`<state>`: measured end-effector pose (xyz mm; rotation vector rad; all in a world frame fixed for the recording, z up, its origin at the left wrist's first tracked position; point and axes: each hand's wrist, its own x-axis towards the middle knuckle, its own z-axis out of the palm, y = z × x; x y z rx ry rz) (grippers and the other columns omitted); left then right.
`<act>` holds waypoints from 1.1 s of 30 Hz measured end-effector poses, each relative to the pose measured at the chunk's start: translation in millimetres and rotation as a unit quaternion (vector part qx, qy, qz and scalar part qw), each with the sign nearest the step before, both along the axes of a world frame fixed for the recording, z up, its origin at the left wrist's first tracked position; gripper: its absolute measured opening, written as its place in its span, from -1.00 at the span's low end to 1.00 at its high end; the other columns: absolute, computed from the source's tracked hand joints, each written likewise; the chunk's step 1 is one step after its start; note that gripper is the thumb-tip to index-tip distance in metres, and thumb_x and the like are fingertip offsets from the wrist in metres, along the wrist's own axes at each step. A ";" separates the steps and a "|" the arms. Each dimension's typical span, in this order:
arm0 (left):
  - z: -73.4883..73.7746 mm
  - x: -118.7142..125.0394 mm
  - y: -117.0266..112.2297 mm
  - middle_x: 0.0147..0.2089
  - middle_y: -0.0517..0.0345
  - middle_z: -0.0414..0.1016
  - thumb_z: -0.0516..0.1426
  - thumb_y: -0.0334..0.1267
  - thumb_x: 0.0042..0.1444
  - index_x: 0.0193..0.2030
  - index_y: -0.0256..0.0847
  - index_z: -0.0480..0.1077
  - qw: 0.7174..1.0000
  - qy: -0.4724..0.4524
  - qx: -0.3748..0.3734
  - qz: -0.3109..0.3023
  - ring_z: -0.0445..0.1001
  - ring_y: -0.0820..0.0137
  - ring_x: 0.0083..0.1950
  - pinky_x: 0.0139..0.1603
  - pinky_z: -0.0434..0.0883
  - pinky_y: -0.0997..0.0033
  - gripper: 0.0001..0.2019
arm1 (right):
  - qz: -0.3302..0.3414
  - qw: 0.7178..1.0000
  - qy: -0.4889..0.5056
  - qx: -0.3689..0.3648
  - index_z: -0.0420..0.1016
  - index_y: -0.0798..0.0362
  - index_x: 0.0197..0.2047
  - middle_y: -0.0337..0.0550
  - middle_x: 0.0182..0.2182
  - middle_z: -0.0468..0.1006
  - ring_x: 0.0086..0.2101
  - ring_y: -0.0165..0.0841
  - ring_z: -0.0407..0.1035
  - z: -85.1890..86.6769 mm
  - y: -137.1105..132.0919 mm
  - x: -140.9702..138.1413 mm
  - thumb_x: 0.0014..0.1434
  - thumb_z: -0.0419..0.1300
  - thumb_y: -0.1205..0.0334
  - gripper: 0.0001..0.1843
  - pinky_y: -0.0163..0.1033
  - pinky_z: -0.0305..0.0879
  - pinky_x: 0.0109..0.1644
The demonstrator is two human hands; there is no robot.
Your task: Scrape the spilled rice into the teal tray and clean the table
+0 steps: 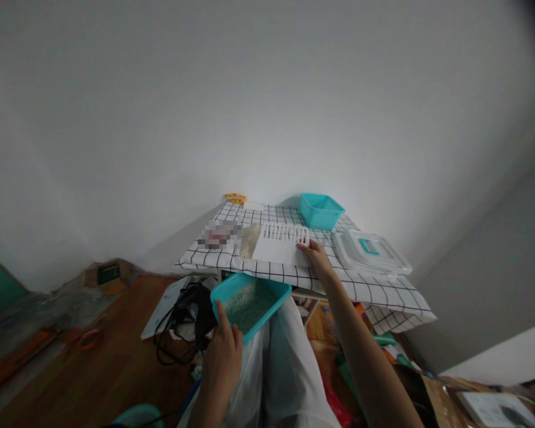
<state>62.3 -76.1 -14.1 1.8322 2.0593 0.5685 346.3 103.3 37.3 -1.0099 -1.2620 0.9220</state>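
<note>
My left hand (pixel 224 351) grips the near left rim of a shallow teal tray (pixel 280 295), thumb and index finger along its edge. Greenish-grey granules (pixel 248 306) cover the tray's bottom. The tray sits tilted over my lap, just below the table's front edge. On the table, my right hand (pixel 312 252) is closed on the right edge of a white slotted plastic panel (pixel 279 246), whose slots run along its far side. A bag of pale granules (pixel 249 239) lies against the panel's left side, partly covered by it.
A deeper teal bin (pixel 322 213) stands at the back of the checked tablecloth (pixel 289 273). To the right lies a clear plastic lid (pixel 372 252) with a teal handle. A yellow item (pixel 235 198) is at the back left. Black cables (pixel 178 333) lie on the floor at left.
</note>
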 end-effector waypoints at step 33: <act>-1.1 -1.0 0.1 -0.09 -0.25 0.65 -0.21 -0.32 0.38 0.48 -0.57 -0.36 1.000 0.012 0.022 -0.007 0.68 0.17 -0.21 -0.37 0.38 0.32 -0.37 | 0.005 0.999 0.032 0.008 0.60 -0.01 -0.18 -0.12 -0.15 0.69 -0.15 -0.13 0.52 11.0 -8.8 -9.1 -0.06 0.40 0.04 -0.64 -0.05 0.40 -0.01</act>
